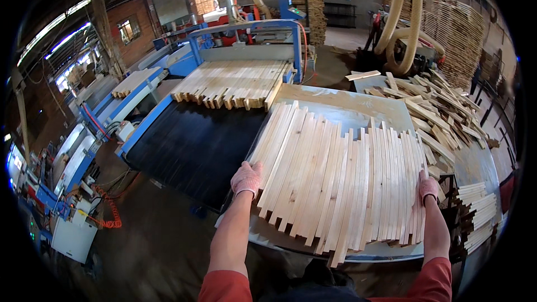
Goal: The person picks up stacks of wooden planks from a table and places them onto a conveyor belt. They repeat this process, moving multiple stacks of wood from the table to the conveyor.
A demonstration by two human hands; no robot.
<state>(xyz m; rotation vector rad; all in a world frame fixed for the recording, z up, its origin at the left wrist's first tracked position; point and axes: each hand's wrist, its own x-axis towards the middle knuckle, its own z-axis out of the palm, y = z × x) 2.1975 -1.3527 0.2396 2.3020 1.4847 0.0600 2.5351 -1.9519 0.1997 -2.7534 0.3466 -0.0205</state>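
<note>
A wide row of pale wooden strips (330,184) lies side by side on a metal-topped table (386,113), their ends uneven. My left hand (246,179), in a pinkish knit glove, presses against the row's left edge with its fingers curled over it. At the opposite edge my right hand (428,187), gloved alike, grips the outermost strips from the side. The row is squeezed between both hands. Just left of it runs a black conveyor belt (196,142), level with the table, with a second batch of wooden strips (232,83) at its far end.
A blue machine frame (243,24) spans the belt's far end. Loose wood pieces (439,109) are heaped beyond the table at right. More strips (478,212) are stacked beside my right arm. Tan ducts (414,17) hang behind, near tall wood stacks (456,36). Blue-and-white machinery (78,212) stands left.
</note>
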